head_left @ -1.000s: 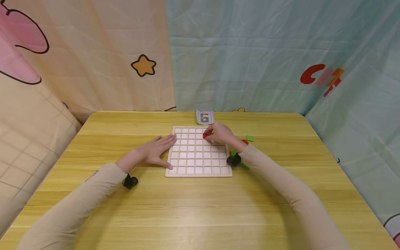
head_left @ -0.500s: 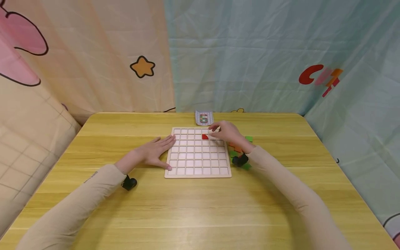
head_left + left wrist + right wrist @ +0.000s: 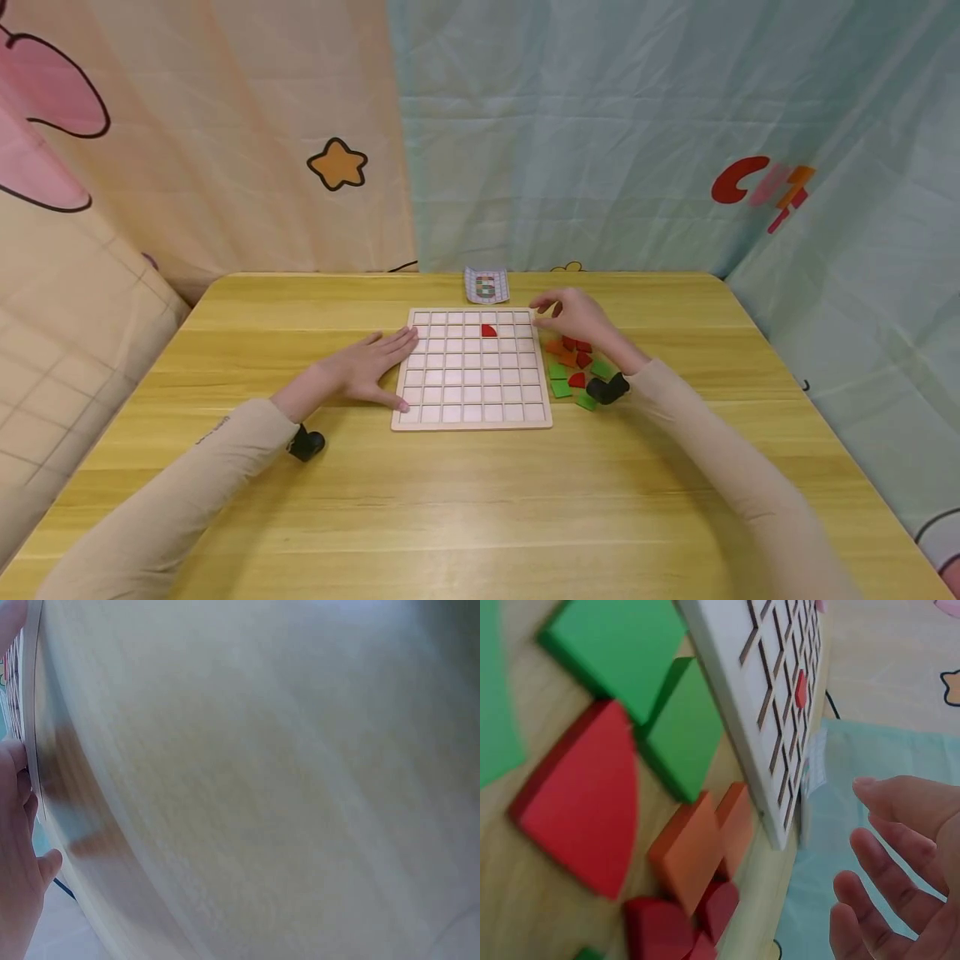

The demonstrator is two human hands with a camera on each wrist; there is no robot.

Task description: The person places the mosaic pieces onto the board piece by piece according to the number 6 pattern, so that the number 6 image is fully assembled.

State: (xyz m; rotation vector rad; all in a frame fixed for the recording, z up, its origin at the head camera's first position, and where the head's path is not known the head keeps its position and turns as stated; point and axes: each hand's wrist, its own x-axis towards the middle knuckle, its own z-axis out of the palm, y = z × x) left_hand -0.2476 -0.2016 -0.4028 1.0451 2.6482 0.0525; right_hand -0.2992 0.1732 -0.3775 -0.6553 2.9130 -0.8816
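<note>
Right hand (image 3: 573, 315), loosely parted, withdrew from the red quarter-round tile (image 3: 488, 331); left hand (image 3: 365, 367) spread wide.

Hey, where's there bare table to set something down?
The table is bare in front of the board, between the two sleeves, and far right beyond the right hand. It's crowded just off the board's right edge, where loose tiles cluster.

Soft light in here, with pale glare on the table (image 3: 465, 479) this side of the fingers (image 3: 397, 342); left wrist view hazy, blurred.
</note>
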